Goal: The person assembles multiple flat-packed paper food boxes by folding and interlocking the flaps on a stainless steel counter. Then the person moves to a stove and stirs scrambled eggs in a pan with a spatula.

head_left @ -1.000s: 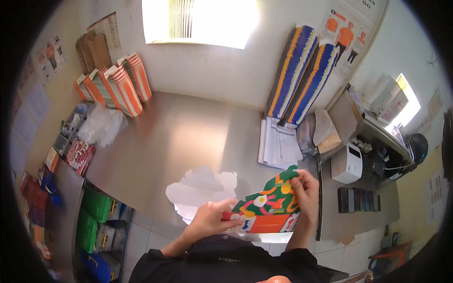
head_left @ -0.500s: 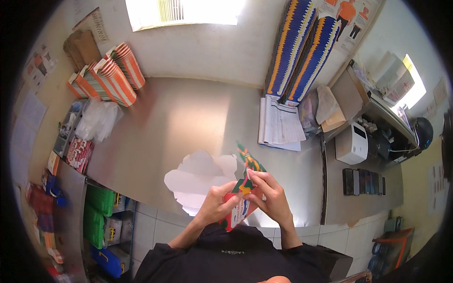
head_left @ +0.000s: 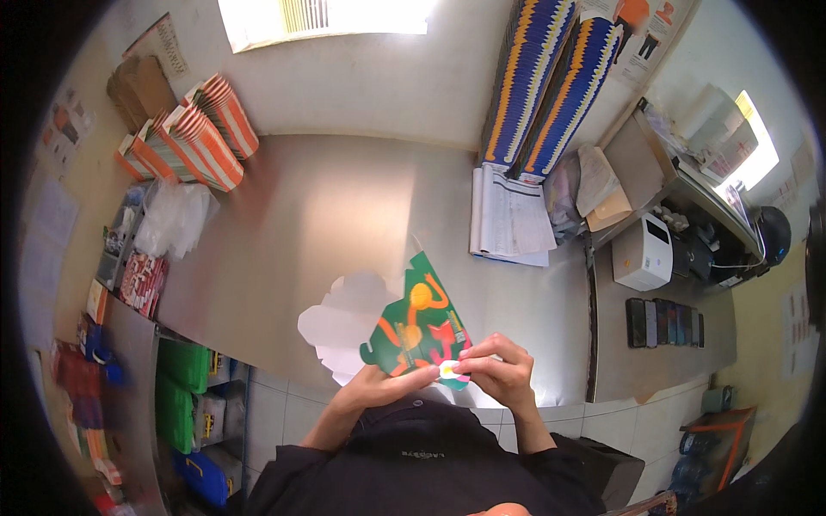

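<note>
Green patterned carton pinched between left hand and right hand, above steel table; both hands gripping its lower edge

The worktop is brushed metal with a dull sheen. The folded carton looks like printed cardboard, smooth and slightly glossy. The flat white cut-outs beneath it are matt paperboard. The bag is thin clear plastic.

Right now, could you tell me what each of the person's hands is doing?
Left hand: closed on the lower edge of the green patterned cardboard piece.
Right hand: fingertips pinching the same piece's bottom corner.
</note>
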Demonstrator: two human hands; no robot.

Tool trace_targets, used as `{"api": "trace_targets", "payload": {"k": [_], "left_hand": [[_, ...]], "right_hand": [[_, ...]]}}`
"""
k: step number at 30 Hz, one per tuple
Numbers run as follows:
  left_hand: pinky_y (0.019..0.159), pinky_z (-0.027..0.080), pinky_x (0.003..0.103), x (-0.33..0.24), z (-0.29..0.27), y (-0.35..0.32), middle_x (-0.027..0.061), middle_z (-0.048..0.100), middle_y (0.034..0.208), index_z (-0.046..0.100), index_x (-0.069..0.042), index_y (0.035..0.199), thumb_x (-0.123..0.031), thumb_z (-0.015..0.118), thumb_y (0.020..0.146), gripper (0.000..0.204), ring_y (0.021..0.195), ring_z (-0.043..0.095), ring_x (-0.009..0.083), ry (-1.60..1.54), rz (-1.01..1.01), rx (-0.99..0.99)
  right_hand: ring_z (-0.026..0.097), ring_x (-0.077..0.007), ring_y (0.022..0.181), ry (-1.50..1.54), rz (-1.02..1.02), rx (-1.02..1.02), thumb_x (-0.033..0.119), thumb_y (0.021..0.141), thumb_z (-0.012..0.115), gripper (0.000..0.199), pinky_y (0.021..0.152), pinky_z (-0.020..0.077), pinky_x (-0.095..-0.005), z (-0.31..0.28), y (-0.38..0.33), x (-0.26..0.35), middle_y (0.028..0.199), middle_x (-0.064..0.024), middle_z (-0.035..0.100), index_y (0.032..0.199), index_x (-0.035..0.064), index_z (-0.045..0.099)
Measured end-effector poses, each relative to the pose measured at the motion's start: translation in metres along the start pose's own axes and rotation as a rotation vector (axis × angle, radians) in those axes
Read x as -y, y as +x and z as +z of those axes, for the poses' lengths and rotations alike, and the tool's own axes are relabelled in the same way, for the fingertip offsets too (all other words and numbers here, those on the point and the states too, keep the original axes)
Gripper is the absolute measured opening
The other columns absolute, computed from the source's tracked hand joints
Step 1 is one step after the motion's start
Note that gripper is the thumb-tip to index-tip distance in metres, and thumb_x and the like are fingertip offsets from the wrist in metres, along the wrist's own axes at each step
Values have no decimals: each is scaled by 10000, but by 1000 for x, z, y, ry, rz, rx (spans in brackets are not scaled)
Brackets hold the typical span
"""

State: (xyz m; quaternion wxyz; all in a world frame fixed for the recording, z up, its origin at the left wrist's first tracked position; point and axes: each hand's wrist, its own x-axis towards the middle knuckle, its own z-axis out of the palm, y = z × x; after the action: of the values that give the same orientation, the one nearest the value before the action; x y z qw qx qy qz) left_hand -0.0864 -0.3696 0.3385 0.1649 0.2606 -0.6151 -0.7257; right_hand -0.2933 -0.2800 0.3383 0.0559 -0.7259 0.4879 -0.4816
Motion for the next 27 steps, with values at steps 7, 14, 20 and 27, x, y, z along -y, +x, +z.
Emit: {"api": "trace_targets", "payload": {"k": [7, 14, 20, 27], "left_hand": [[758, 523, 297, 12, 45, 0, 35, 605, 1001, 570, -4, 1108, -105, 573, 931, 204, 881, 575, 102, -390, 133, -236], [873, 490, 306, 17, 37, 2, 50, 586, 1161, 509, -54, 1242, -133, 575, 931, 328, 1019, 585, 147, -715, 5, -236], [871, 483, 309, 16, 44, 8, 84, 569, 1180, 448, -44, 1286, -143, 592, 928, 399, 1048, 570, 149, -642, -70, -320], [894, 494, 362, 32, 48, 20, 85, 576, 1156, 457, -55, 1269, -113, 579, 925, 369, 1048, 577, 167, -789, -83, -328]], "right_hand": [[503, -85, 647, 363, 368, -263, 72, 627, 839, 227, 580, 419, -226, 22, -13, -1, 979, -39, 456, 790, 81, 680], [509, -82, 665, 378, 416, -166, 142, 744, 790, 158, 590, 425, -222, 16, -12, 3, 1016, -57, 466, 795, 51, 671], [522, -96, 716, 398, 429, -141, 196, 780, 763, 191, 603, 446, -233, 16, -8, 2, 1075, -93, 489, 776, 31, 667], [487, -114, 810, 197, 639, -154, 119, 792, 749, 195, 619, 501, -224, 29, -13, 7, 1111, -86, 422, 716, -7, 621]]}}
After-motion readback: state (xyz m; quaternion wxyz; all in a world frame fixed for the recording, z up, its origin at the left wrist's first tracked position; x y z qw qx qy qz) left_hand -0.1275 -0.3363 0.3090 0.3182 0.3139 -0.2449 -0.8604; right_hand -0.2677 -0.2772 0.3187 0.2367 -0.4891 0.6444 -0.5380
